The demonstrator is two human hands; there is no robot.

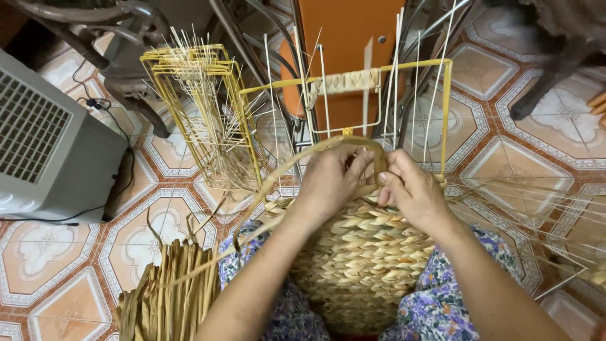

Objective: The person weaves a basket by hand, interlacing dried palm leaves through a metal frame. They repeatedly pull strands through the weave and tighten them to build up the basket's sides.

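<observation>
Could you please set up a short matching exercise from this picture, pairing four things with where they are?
Things:
1. woven basket
2. yellow wire frame
3. bundle of dried leaves
4. grey box with a grille

Places:
A. on the tiled floor at the far left
B. on the person's lap, under the left hand and right hand
C. standing on the floor, upper left of the hands
D. beside the person's left knee, at the bottom

Pairs: 1-B, 2-C, 3-D, 4-A
</observation>
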